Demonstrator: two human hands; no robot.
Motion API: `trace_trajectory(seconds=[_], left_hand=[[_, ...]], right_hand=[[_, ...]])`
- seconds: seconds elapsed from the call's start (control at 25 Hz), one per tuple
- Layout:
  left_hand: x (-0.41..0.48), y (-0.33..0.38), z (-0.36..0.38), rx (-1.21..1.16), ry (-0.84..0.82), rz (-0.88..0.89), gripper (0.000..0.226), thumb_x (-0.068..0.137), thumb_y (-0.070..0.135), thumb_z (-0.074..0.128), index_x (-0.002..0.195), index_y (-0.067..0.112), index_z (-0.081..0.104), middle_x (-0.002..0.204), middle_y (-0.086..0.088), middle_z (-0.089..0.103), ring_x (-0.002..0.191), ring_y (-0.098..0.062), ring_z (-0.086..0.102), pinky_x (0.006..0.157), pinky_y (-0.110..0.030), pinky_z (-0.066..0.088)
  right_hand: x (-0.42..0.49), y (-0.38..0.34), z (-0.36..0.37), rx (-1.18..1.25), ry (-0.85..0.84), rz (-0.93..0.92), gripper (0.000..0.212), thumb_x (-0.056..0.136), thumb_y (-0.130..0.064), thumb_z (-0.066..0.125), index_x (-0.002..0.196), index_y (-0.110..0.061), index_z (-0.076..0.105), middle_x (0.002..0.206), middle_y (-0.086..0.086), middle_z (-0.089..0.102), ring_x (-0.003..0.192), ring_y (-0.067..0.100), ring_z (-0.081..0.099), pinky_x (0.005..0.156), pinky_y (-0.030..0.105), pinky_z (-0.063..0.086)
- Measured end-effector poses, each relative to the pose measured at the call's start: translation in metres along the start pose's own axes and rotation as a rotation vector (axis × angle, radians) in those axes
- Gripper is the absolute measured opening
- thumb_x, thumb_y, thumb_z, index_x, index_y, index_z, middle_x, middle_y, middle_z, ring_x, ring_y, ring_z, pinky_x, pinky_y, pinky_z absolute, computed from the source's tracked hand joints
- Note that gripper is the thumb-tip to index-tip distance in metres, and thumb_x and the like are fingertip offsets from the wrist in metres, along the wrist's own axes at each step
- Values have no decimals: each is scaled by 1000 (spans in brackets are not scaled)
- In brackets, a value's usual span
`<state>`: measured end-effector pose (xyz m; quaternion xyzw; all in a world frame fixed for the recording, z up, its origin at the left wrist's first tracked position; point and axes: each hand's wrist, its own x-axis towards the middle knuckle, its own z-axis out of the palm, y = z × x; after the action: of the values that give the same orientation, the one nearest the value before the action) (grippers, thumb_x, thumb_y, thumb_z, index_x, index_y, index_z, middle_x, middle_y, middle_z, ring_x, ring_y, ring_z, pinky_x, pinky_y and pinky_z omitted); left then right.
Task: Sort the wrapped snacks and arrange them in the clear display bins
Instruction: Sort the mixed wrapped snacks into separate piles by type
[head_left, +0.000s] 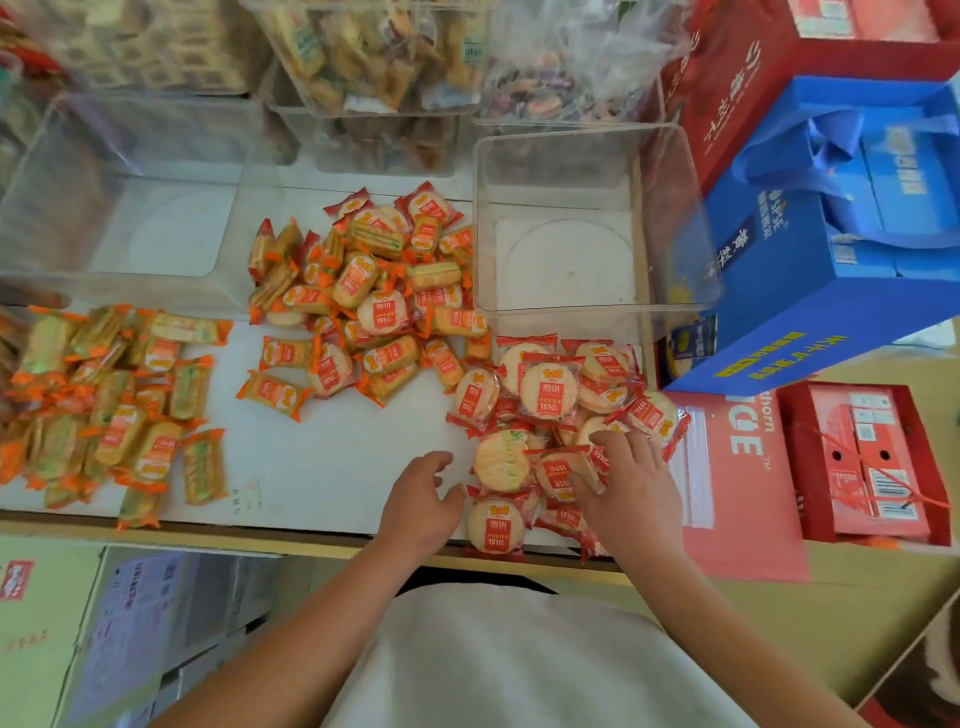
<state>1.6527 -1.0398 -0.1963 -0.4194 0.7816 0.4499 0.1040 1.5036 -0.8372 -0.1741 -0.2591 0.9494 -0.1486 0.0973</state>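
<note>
Gathering step: right hand (631, 493) lies spread on the pile of round red-wrapped rice crackers (545, 395), gripping nothing; left hand (421, 496) is open just beside it. Next: scoop with both hands into the empty clear plastic bin (587, 314) beyond the right hand.

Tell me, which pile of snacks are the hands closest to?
The right pile of round crackers in red wrappers. The right hand rests on it, the left hand is beside it; the middle pile and left pile lie farther off.
</note>
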Motion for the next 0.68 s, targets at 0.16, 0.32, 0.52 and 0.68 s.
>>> trace_trajectory(seconds=[0.16, 0.32, 0.52, 0.68], left_hand=[[25, 12, -9, 2, 5, 73, 58, 99, 28, 64, 152, 19, 44, 154, -2, 46, 138, -21, 48, 110, -31, 41], [41, 27, -12, -32, 20, 110, 65, 99, 27, 64, 157, 16, 36, 159, -1, 39, 147, -18, 37, 110, -23, 28], [37, 6, -35, -32, -30, 84, 61, 100, 29, 62, 155, 19, 39, 157, 0, 43, 141, -20, 46, 114, -35, 41], [38, -26, -90, -77, 23, 36, 56, 99, 31, 64, 151, 21, 45, 153, 3, 49, 129, -17, 56, 104, -29, 46]], right_hand=[[-13, -6, -5, 67, 6, 19, 45, 87, -37, 78, 124, -21, 60, 116, -2, 57, 105, 23, 58, 80, 36, 53], [-19, -19, -19, 187, 18, 94, 44, 88, -35, 77, 127, -22, 61, 116, -5, 59, 102, 19, 61, 76, 36, 55], [-5, -76, -27, 380, -159, -47, 23, 95, -34, 70, 117, -28, 69, 107, -20, 60, 94, -1, 58, 78, 22, 54], [29, -157, 1, 576, -304, -22, 41, 98, -42, 65, 136, -27, 60, 129, -16, 61, 117, 0, 57, 100, 26, 51]])
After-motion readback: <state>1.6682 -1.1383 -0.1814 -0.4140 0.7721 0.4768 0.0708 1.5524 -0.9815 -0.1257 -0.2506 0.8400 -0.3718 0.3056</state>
